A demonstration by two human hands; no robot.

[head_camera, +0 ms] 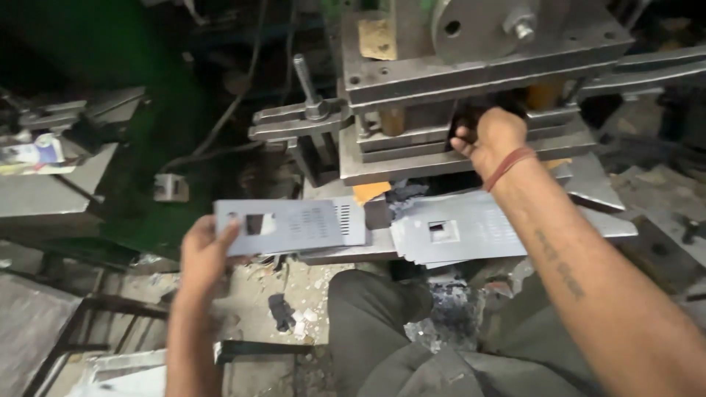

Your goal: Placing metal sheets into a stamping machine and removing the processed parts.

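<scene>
Several punched plates lie stacked on the press's steel bed.

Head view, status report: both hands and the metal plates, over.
Left hand holds a punched grey plate. Right hand reaches into the press die. Stack of plates below it.

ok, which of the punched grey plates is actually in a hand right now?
The lone punched plate at left, pinched by the left hand and lifted clear. The other plates lie stacked below the press; the right hand reaches into the die.
</scene>
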